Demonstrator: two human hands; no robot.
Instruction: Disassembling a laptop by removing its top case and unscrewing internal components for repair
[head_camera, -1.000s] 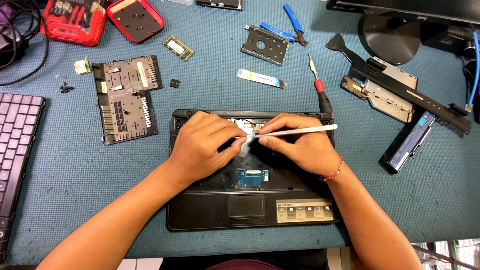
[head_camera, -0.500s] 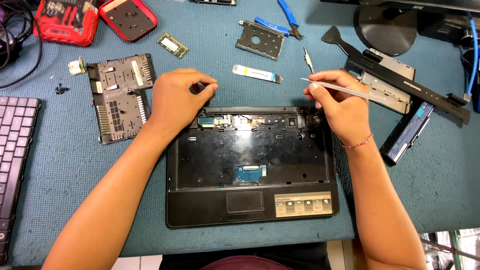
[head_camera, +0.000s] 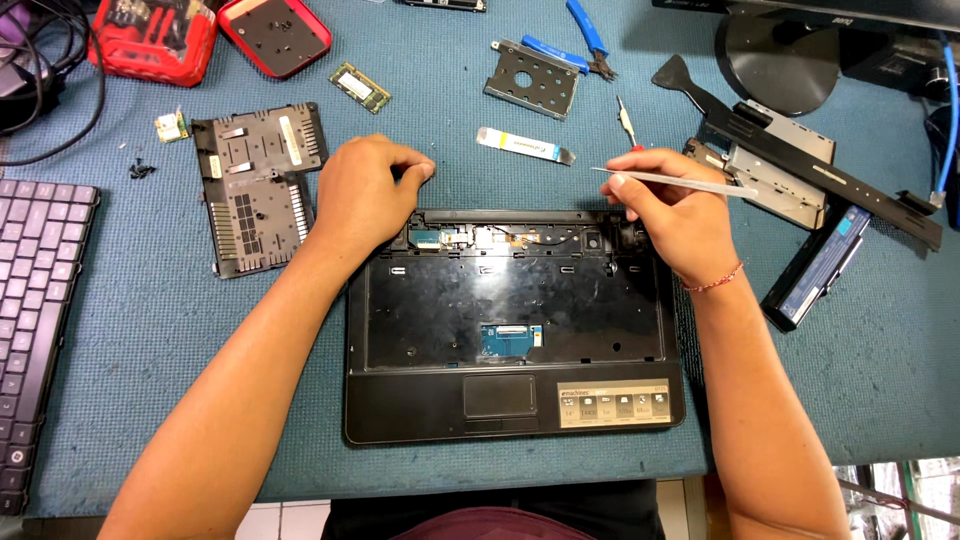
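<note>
While the left hand (head_camera: 365, 190) rested curled and empty at the far left corner of the laptop base (head_camera: 510, 325), the right hand (head_camera: 675, 205) pinched a pale flat pry tool (head_camera: 670, 180), its long axis running left-right above the far right corner.

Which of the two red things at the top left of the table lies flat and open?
The red tray, right of the red case: it lies flat with its dark inside showing.
</note>
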